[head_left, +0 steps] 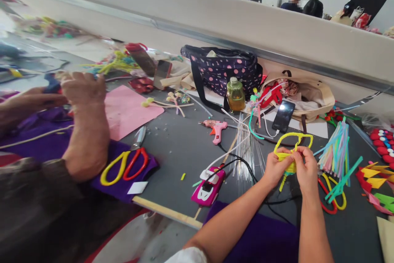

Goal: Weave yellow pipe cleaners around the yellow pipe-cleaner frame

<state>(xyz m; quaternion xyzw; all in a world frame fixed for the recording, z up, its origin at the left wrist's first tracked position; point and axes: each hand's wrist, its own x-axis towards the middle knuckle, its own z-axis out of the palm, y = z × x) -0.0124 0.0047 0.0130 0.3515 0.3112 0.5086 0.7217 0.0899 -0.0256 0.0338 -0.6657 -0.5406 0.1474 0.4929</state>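
From where I stand, the person has both bare hands brought together over the dark grey tabletop (175, 144), fingertips nearly meeting. The left hand (277, 168) pinches a fuzzy yellow pipe-cleaner piece (291, 167) between thumb and fingers; the right hand (308, 168) nips the same piece close beside it, its grip just as narrow. An open yellow loop rises beyond the two pinches, a greenish part shows below, and a loose yellow end hangs under the left hand. Exactly what the fingertips press together is hidden.

I'd judge the step to be bending or twisting one strand around another at that meeting point. The next move seems to call for a steady left pinch while the right fingertips turn the strand snugly without squashing the loop.

Just right of the grip stands a bundle of pastel fuzzy stems (335, 152), and below that lie red-and-yellow-handled scissors (344, 201) partly under teal stems (340, 187). Beyond the grip rests a black smartphone (283, 116) with a white cable. Left of it are thin silvery wires (244, 152) and, farther, a pink glue gun (218, 131). Well apart on the left, a co-worker's hand (84, 87) is blurred.
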